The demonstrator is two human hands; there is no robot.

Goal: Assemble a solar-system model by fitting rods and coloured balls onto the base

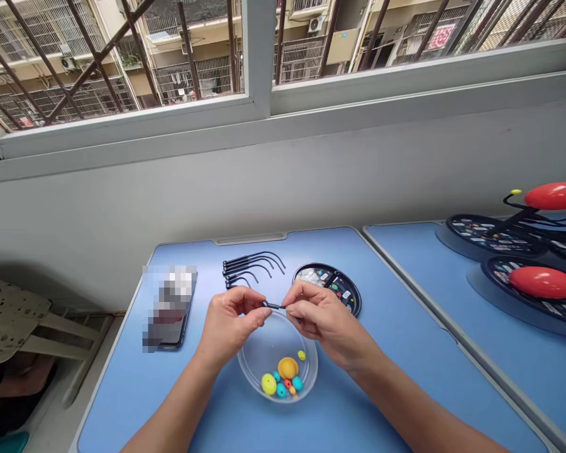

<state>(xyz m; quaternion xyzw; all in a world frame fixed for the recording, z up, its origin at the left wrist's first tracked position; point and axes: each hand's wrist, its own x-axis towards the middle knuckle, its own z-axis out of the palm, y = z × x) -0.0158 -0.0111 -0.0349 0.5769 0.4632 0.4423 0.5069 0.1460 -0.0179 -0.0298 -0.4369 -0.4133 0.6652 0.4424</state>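
Observation:
My left hand [233, 324] and my right hand [323, 321] meet above the near middle of the table. Between them is a short thin black rod [274, 306], pinched at one end by each hand. Under my hands stands a clear plastic bowl [263, 348]. Inside lie an orange dome-shaped piece [288, 367], a large yellow bead [268, 384], a small yellow bead [302, 355] and several teal, red and orange beads. Just behind my left hand, several curved black rods [255, 259] lie side by side. A round black base with printed pictures [351, 292] is partly covered by my right hand.
A phone [175, 340], partly pixelated, lies on the left of the blue table [136, 390]. On an adjoining table [405, 251] at right are black printed bases with red oval pieces [544, 282] on them. A patterned stool [14, 314] stands at left. Wall and barred window are behind.

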